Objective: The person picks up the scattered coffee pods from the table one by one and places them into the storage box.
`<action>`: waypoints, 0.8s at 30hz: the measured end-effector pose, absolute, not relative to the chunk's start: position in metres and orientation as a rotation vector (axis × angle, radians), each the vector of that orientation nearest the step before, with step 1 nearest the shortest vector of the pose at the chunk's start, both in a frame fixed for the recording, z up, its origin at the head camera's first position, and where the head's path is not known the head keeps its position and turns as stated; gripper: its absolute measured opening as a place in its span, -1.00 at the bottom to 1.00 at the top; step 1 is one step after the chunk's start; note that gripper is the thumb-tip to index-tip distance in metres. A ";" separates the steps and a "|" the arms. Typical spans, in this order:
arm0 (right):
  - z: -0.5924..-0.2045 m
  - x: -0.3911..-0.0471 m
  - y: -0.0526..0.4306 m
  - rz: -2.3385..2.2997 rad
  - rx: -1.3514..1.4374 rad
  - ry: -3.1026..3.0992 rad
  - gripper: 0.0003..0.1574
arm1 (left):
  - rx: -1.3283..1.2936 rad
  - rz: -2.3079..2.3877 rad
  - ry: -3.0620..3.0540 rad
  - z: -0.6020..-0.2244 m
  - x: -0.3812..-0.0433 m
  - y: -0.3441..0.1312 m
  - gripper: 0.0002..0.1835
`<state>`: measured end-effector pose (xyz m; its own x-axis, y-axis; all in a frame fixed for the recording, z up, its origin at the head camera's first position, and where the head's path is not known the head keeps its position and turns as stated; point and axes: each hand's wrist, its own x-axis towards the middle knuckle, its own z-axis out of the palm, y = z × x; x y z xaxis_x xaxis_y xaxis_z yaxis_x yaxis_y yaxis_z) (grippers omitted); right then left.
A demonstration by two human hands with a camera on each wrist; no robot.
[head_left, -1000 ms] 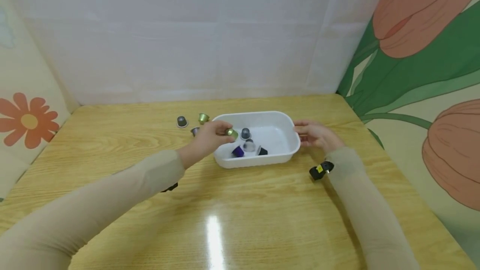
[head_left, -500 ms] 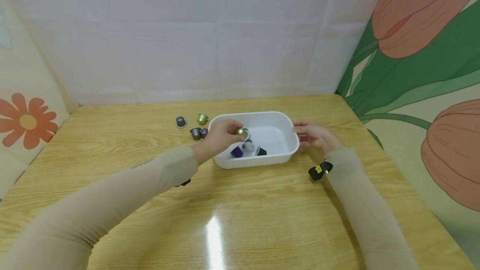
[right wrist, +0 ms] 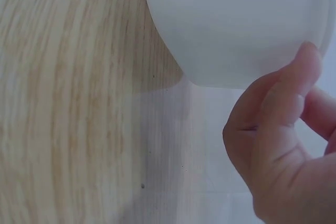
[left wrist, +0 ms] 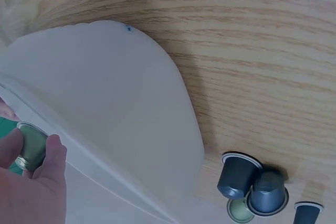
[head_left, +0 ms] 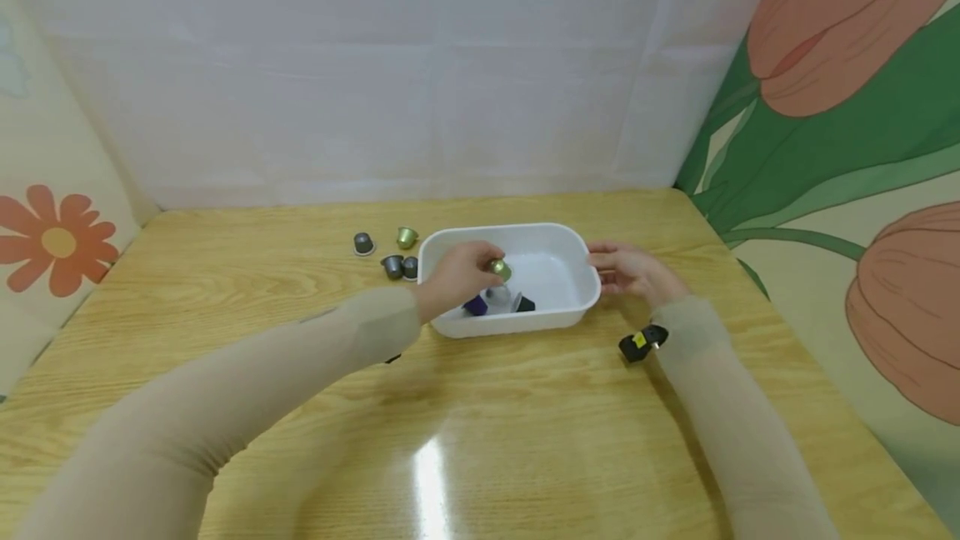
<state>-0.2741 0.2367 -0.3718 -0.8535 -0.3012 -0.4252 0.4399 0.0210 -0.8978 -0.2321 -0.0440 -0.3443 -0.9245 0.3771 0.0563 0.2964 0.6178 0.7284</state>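
Pinching a green capsule [head_left: 501, 270] between thumb and fingers, our left hand [head_left: 459, 273] hangs over the left half of the white tray [head_left: 517, 323] in the head view. The capsule is small, cup-shaped and shiny, its colour a yellowish green; it is over the tray, though we cannot quite tell how high above the floor. Inside the tray we see a purple capsule [head_left: 476, 305], then to its right a pale capsule [head_left: 498, 293] and a black capsule [head_left: 526, 303] near the front wall. Our right hand [head_left: 633, 269] is at the tray's right end, fingers extended and touching it from outside. On the wooden table [head_left: 525, 440], left of the tray, we have a second green capsule [head_left: 407, 237], a grey capsule [head_left: 363, 242] standing rim down farther out, and a tipped dark capsule [head_left: 392, 266] beside an upright dark capsule [head_left: 411, 267].

In the left wrist view, we find the held capsule a duller green with a thin silvery rim, our fingers on either side of it. A small blue mark [left wrist: 129, 28] shows on the tray's outer wall.

In the right wrist view, one of our fingertips rests against the tray's outer wall near the rim, the hand loosely bent.
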 end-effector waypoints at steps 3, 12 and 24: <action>-0.372 -0.274 0.238 -1.866 0.149 1.831 -0.47 | 0.575 1.176 2.727 -0.344 -0.235 -0.040 -0.59; -0.376 -0.274 0.237 -1.882 0.148 1.810 -0.50 | 0.559 1.129 2.704 -0.344 -0.241 -0.036 -0.58; -0.374 -0.275 0.235 -1.908 0.149 1.785 -0.58 | 0.504 1.149 2.690 -0.352 -0.253 -0.030 -0.56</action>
